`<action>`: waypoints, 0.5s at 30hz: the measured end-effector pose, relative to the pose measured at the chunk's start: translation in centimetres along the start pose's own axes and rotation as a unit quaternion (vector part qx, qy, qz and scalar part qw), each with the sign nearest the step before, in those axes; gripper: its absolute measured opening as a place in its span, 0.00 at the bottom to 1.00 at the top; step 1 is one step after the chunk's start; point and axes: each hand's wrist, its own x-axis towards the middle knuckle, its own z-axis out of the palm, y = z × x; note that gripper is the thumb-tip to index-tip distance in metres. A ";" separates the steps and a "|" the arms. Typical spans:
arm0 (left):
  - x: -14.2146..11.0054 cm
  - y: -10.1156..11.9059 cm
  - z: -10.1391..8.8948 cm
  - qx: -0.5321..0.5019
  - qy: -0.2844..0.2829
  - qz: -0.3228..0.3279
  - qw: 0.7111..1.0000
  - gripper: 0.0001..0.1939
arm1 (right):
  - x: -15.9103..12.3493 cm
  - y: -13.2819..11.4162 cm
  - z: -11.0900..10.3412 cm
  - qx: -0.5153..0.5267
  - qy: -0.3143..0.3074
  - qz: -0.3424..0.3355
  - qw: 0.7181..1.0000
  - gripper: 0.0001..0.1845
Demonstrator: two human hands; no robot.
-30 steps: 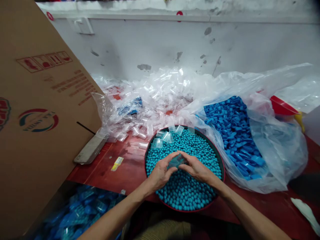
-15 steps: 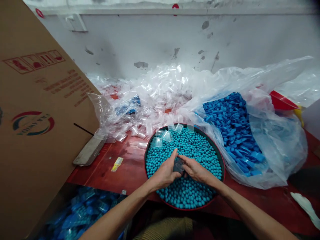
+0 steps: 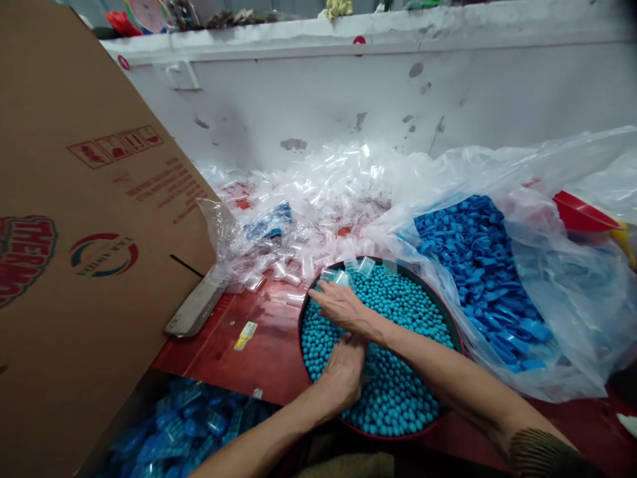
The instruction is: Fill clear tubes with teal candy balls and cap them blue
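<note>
Right hand (image 3: 343,307): hovering nearer, fingers parted | clear tubes (image 3: 342,278): lying just beyond, axes mixed | left hand (image 3: 345,368): sitting curled, can't tell grip

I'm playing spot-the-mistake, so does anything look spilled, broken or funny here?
Yes: the wall has grey patches, as if its paint is damaged. Clear tubes lie strewn over the table, and a few lie on the beads in the tub, which looks untidy but might be on purpose.
</note>
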 end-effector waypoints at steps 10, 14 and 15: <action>0.0 0.1 -1.0 -0.034 0.135 -0.031 0.990 0.24 | -1.8 3.3 1.2 0.236 0.134 0.045 0.961 0.15; 0.5 -0.1 -1.0 -0.055 0.171 0.002 0.984 0.22 | -6.8 4.3 1.7 0.422 0.119 0.143 0.888 0.15; 0.7 -0.2 -1.1 -0.074 0.156 0.005 0.985 0.22 | -7.8 4.2 1.9 0.463 0.094 0.168 0.865 0.16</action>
